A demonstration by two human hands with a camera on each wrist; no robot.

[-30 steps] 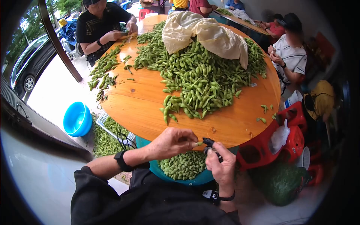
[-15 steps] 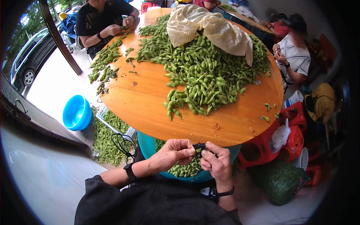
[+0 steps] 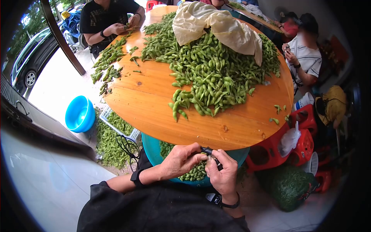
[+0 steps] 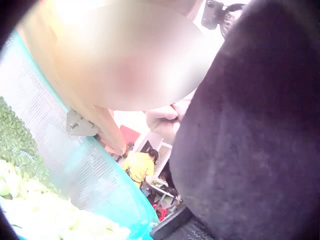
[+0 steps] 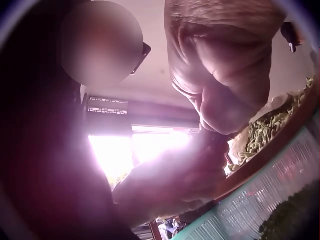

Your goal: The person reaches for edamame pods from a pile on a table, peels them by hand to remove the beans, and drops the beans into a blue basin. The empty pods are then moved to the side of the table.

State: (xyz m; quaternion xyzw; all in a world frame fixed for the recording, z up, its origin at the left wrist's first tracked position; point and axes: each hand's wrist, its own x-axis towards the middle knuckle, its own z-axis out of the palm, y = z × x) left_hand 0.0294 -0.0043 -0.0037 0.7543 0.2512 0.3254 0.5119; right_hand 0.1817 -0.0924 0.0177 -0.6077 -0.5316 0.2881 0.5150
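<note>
My left hand [image 3: 178, 161] pinches a small green soybean pod, mostly hidden by thumb and fingers, at the near edge of the round wooden table [image 3: 154, 102]. A small black tool [image 3: 207, 150] is gripped in my right hand [image 3: 223, 173], its tip meeting the left fingertips; its exact kind I cannot tell. Below both hands stands a teal basin [image 3: 152, 150] partly filled with trimmed soybean pods [image 3: 196, 173]. A large heap of pods [image 3: 210, 77] covers much of the tabletop, with a cream cloth [image 3: 220, 29] draped over its top.
Left on the floor are a blue basin [image 3: 80, 114] and a crate [image 3: 118, 120] among spilled pods. Red stools [image 3: 303, 149] and a filled green mesh bag [image 3: 286, 189] stand at right. Other people sit around the table, one in black [image 3: 106, 23], one in a striped shirt [image 3: 307, 58].
My hands have come together, the left moving right and down to meet the tool and the right closing in around it. The head view has tilted slightly downward.
</note>
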